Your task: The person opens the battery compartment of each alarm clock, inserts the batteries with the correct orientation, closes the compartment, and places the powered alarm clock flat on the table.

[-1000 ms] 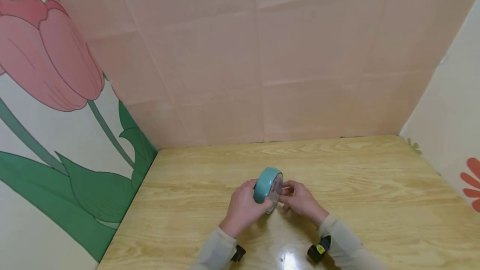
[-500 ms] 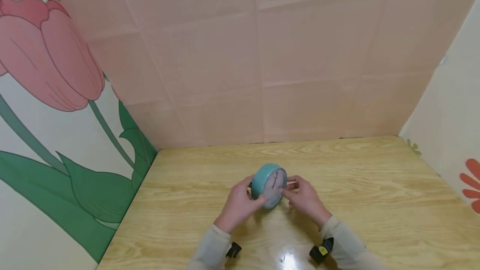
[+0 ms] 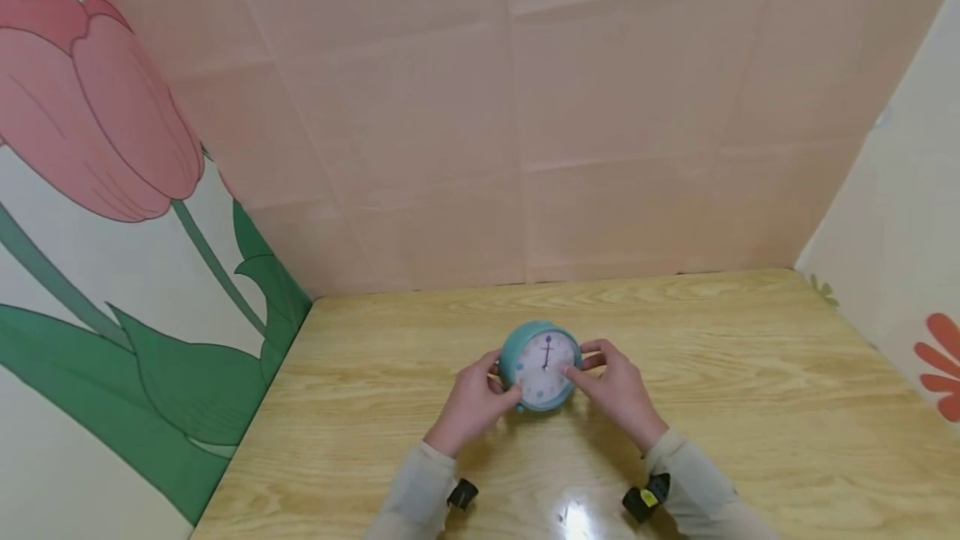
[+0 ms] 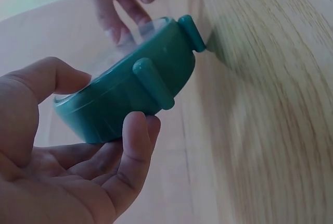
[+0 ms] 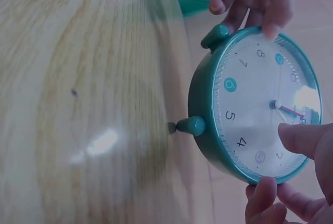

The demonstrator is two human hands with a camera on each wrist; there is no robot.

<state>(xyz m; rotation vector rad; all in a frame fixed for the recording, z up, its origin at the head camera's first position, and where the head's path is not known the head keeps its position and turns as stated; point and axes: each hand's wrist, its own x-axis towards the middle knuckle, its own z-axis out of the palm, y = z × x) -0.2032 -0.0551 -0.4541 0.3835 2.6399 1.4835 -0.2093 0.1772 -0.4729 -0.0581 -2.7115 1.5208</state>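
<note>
A round teal alarm clock (image 3: 534,382) with a white dial faces the head camera, tilted back. My left hand (image 3: 472,402) grips its left side, thumb on the front rim and fingers behind. On the other side my right hand (image 3: 617,390) pinches the rim, its thumb over the dial. Two stubby feet show under the clock body (image 4: 104,112) in the left wrist view. In the right wrist view one foot (image 5: 191,125) is at or just above the tabletop; contact is hard to tell. Numerals and a red hand are visible on the dial (image 5: 250,104).
The wood-grain table (image 3: 360,357) spreads around the hands. A pink sheet (image 3: 420,148) hangs behind it. A tulip-painted panel (image 3: 135,123) borders the left, and a pale wall (image 3: 900,215) with a red flower borders the right.
The clock has turned from nearly edge-on until its dial faces the head camera. Both hands have kept hold of it, the left shifting slightly left and the right slightly right.
</note>
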